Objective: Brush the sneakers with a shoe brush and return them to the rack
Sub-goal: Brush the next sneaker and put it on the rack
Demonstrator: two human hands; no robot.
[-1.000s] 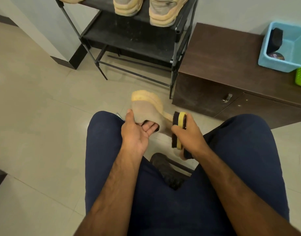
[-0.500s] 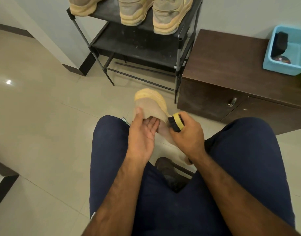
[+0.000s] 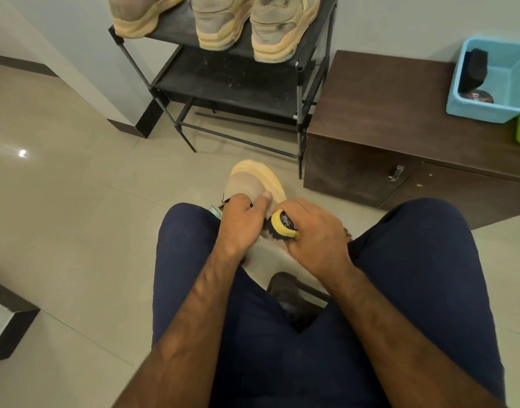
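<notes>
On the top shelf of the black metal-tube rack (image 3: 229,83) stand three shelf sneakers (image 3: 220,22), side by side, toes outward: dusty grey-tan suede-like uppers over thick, ridged, pale yellow soles. The shelf below them is a dark, scuffed flat sheet.

In front of the rack, low over the glossy beige floor tiles and between the person's navy-clad knees, is the held sneaker (image 3: 252,181), of the same make, its rounded yellow toe pointing at the rack. The left hand (image 3: 241,222) grasps it, fingers tucked into the opening, thumb laid along the tan upper. Just right of that, the shoe brush (image 3: 282,226) shows a rounded yellow back with a dark label and black bristles pressed against the sneaker's side. The right hand (image 3: 314,234) is clenched round the brush.

Right of the rack and touching it sits a low dark-brown wood-grain cabinet (image 3: 385,113) with a metal handle. On its top rests a light-blue plastic tub (image 3: 482,111) holding a black block and a round tin.
</notes>
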